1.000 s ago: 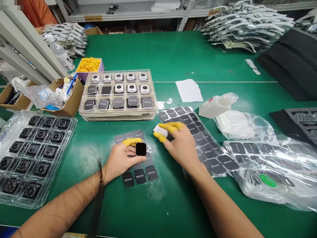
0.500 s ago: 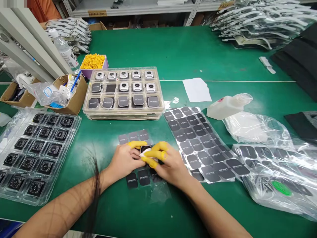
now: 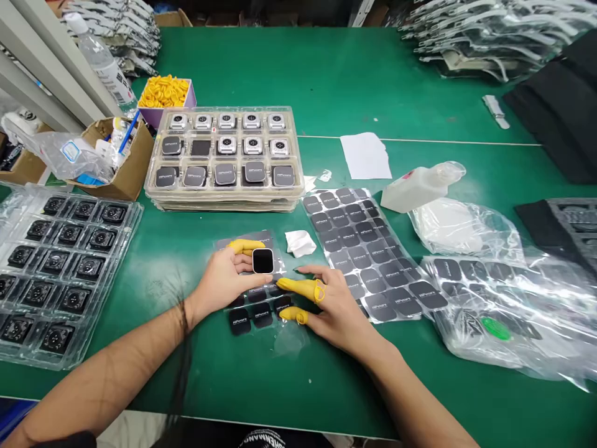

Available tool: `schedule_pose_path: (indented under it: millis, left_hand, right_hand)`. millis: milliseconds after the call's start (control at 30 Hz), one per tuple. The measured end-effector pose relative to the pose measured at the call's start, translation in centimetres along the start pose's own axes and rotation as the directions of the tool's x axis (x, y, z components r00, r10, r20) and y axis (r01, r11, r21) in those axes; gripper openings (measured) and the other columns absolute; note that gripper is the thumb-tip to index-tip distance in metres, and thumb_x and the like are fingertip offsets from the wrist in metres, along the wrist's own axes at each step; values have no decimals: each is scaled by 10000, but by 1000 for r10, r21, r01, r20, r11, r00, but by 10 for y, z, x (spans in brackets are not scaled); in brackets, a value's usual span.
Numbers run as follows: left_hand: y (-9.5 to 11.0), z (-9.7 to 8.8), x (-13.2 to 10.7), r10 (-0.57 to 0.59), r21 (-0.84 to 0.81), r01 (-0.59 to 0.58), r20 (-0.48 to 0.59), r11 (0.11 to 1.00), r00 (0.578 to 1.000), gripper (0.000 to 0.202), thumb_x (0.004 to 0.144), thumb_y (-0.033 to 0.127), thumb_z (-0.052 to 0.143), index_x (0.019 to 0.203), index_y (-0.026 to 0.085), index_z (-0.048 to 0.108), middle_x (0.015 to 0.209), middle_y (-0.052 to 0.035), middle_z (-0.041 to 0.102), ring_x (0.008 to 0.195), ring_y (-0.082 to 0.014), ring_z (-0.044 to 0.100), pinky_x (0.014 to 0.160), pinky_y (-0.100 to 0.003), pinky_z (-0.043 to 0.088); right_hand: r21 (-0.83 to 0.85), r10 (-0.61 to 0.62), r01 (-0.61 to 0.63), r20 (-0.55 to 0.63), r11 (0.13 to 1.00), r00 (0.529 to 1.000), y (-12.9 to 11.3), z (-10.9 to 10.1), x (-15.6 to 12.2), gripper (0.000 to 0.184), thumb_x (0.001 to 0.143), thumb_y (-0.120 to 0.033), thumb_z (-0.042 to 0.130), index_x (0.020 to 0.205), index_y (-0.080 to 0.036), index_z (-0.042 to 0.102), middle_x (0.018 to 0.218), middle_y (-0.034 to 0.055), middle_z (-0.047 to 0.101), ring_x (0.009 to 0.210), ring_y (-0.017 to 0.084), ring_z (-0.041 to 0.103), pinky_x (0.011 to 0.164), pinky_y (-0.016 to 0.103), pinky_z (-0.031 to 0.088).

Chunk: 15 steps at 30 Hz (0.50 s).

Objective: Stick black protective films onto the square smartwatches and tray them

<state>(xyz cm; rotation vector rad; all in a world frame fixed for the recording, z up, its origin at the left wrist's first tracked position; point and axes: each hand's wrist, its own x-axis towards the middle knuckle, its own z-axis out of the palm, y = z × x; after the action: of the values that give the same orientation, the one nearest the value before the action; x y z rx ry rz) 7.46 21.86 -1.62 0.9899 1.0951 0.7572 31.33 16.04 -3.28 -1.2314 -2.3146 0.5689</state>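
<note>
My left hand [image 3: 232,267], with yellow finger cots, grips a silver-framed smartwatch [image 3: 263,261] by its edges, its black screen turned up. Beneath it lies a small sheet of dark "HiFuture" stickers [image 3: 262,315]. My right hand [image 3: 326,305], also in yellow finger cots, is at the right side of this sheet with thumb and index finger apart. Its fingertips are over or on the sheet; contact is unclear. A crumpled white wipe [image 3: 300,243] rests on the table just beyond my right hand.
Behind stands a stacked tray [image 3: 224,202] of watches, several covered with dark stickers. Another tray [image 3: 88,311] of black watch bodies is at left. Right are a larger sticker sheet [image 3: 373,255], a white bottle [image 3: 420,186] and plastic bags [image 3: 527,330]. A box of yellow finger cots [image 3: 165,93] stands back left.
My right hand has let go of the white wipe, which now lies on the table, and has moved away from the watch. My left hand keeps the watch, its screen now uncovered.
</note>
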Motion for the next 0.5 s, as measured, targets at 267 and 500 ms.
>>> schedule_pose_path:
  millis: [267,500]
  left_hand:
    - [7,-6,1,-102,-3,102,60,995,993,576,621,139,898,1134,153,636,962,-50,735,870,-159,718,795,-295,602]
    - [5,-7,1,-76,32,74,82,997,994,561,640,137,882,1141,154,629,999,-67,735,899,-170,722,836,-318,600]
  right_hand:
    - [110,-60,76,-140,991,988,-1,11,20,144,933,-255,686,1077,-258,687,777,24,687,842,212,571,745,380,446]
    - [226,-219,305,-338,925,915,-8,-3,20,227,928,-162,641,1017,-347,737,988,25,736,981,231,578,837,454,465]
